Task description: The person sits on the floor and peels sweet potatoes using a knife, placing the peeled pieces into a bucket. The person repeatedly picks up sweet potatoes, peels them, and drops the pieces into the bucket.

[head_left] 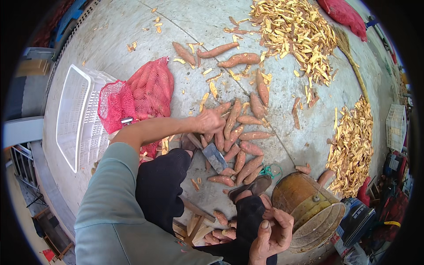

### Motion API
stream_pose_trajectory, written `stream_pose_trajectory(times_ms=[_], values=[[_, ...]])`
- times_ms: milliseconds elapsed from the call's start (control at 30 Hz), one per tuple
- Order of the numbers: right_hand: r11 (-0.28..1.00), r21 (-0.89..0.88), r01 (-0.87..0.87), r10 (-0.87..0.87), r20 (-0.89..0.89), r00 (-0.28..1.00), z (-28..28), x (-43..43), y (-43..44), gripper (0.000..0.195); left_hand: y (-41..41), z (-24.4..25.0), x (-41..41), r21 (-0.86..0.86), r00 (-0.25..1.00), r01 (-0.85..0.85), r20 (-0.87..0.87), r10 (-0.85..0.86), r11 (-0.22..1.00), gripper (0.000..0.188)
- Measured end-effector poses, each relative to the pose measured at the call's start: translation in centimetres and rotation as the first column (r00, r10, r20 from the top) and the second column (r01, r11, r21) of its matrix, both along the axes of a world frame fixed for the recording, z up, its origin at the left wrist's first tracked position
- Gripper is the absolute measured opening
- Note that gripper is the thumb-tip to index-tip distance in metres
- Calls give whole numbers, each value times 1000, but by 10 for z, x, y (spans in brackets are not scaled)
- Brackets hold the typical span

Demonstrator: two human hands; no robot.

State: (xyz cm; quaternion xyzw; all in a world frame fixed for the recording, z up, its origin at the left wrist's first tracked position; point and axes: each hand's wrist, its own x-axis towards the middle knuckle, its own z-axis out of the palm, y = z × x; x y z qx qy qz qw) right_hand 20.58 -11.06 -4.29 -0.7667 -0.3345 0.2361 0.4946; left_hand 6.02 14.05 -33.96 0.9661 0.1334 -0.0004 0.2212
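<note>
My left hand (210, 121) reaches over a heap of sweet potatoes (233, 119) on the concrete floor, its fingers curled beside one sweet potato (222, 107). A thin pale thing shows at its fingertips; whether it is held cannot be told. Below that hand, a cleaver (214, 157) with a wooden handle lies on the heap, between my feet. My right hand (272, 230) is raised above my right knee, left of a rusty metal bucket (306, 208), fingers bent, thumb apart, nothing visible in it. More sweet potatoes (220, 234) lie below, between my legs.
A red mesh sack (150, 87) of sweet potatoes and a white plastic crate (84, 122) stand at left. Peelings are piled at top (298, 29) and right (352, 149), with a straw broom (356, 71) between. Green string (270, 171) lies near my right foot. Another crate (396, 127) stands far right.
</note>
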Motion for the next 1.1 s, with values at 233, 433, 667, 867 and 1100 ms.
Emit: stream_pose_trajectory(times_ms=[233, 433, 667, 867, 1100], values=[[985, -140, -100, 90, -76, 993, 0, 26, 15, 26, 153, -26, 87, 204, 774, -628, 65, 630, 751, 41], [970, -205, -134, 122, -69, 990, -7, 41, 35, 22, 195, -68, 120, 203, 685, -699, -84, 724, 685, 40], [965, -233, -120, 96, -112, 989, -14, 47, 54, 23, 201, -91, 108, 98, 691, -708, -111, 715, 699, 42], [960, -243, -138, 109, -130, 985, -16, 47, 58, 23, 227, -74, 49, 275, 719, -678, 56, 693, 681, 49], [943, -265, -202, 168, -145, 975, -17, 48, 60, 23, 239, -83, 52, 255, 698, -648, -177, 694, 717, 72]])
